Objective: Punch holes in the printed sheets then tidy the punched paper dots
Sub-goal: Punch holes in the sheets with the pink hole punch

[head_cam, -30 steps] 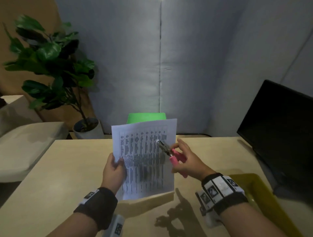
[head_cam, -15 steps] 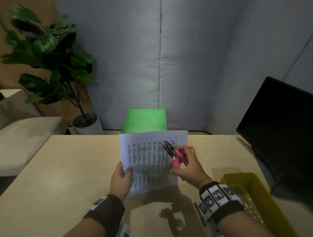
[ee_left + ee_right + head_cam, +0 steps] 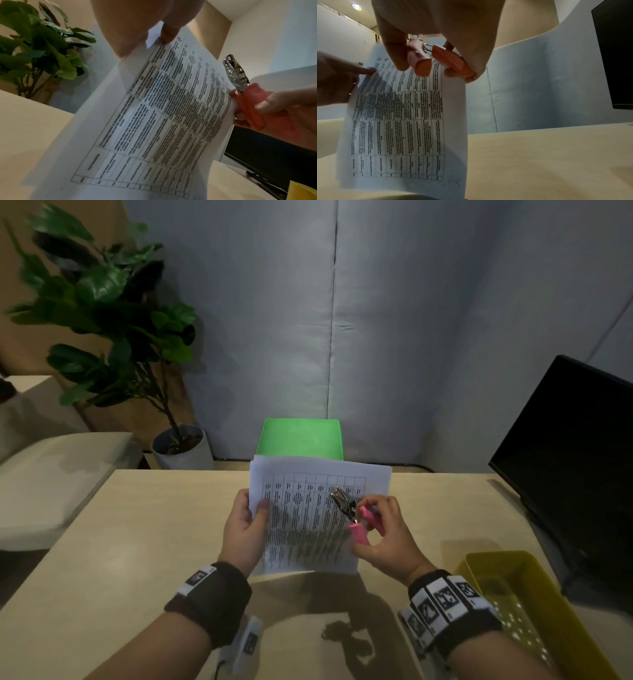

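Note:
A thin stack of printed sheets [image 3: 308,522] with a table of text is held up over the beige table [image 3: 137,542]. My left hand [image 3: 245,525] pinches its left edge, thumb on the front. My right hand [image 3: 383,535] grips a plier-type hole punch [image 3: 349,511] with pink handles and a metal head, in front of the sheets' right side. In the left wrist view the punch [image 3: 240,83] stands at the right edge of the sheets [image 3: 154,121]. The right wrist view shows my fingers curled round the pink handles [image 3: 436,60] beside the sheets [image 3: 402,121].
A yellow tray [image 3: 534,611] with small white paper dots inside sits at the table's right front. A black monitor [image 3: 575,460] stands on the right. Behind the table are a green box [image 3: 301,440], a potted plant [image 3: 113,337] and a grey partition.
The sheets and both hands have come lower and closer to the table. The punch stays at the sheets' right side, and the yellow tray has come into view.

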